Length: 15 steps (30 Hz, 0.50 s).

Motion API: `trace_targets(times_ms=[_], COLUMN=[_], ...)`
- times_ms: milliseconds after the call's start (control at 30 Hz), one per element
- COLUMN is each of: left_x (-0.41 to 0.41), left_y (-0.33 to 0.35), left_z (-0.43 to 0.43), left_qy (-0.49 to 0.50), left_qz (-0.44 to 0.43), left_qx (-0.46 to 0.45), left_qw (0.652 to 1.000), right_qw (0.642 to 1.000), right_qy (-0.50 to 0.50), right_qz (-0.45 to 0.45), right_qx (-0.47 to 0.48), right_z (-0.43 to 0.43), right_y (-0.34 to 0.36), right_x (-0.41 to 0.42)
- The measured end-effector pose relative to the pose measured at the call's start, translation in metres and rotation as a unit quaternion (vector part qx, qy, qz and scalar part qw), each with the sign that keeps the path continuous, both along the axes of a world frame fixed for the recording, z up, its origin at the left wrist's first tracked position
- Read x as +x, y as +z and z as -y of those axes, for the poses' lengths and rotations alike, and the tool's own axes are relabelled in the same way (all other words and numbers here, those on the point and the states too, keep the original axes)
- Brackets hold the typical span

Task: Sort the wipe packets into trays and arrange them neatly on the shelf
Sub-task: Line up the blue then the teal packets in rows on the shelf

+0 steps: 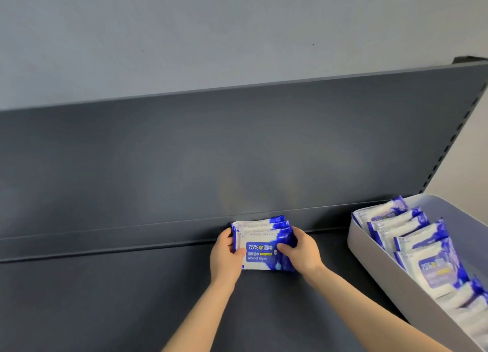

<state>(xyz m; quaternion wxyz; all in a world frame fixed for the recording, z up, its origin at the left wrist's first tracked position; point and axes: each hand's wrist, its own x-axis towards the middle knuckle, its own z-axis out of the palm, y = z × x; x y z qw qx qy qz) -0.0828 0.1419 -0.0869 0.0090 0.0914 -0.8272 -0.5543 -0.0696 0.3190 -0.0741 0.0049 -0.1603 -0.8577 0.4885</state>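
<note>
A small stack of blue-and-white alcohol wipe packets [261,243] stands upright on the dark shelf [105,299], close to the back panel. My left hand [225,256] grips the stack's left end, thumb on the front packet. My right hand [301,251] grips the right end, fingers curled round the blue edge. At the right, a pale grey tray [380,275] holds a row of several more wipe packets [422,248] standing on edge.
The dark back panel [211,153] rises behind the shelf, with a slotted upright [454,135] at its right edge. A pale wall [184,35] lies above. The tray sits angled at the shelf's right end.
</note>
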Motion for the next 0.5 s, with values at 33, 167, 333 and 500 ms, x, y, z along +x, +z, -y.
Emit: trace_targets(times_ms=[33,167,333,500], left_x=[0.001,0.003,0.003,0.010], left_y=[-0.002,-0.008,-0.006,-0.007], left_z=[-0.003,-0.010,-0.011,-0.012], left_qy=[0.010,0.035,0.047,0.036], left_qz=[-0.006,-0.016,-0.026,-0.021], left_qx=[-0.003,-0.021,-0.044,-0.066], left_qw=[1.000,0.999,0.998,0.997], right_qw=[1.000,0.999,1.000,1.000], right_qy=[-0.004,-0.025,-0.003,0.006], right_qz=[-0.001,-0.009,-0.018,-0.009], right_qx=[0.011,0.026,0.022,-0.002], right_z=[0.001,0.006,0.005,0.002], right_y=[-0.001,-0.002,0.001,-0.001], right_x=[0.000,-0.003,-0.011,-0.013])
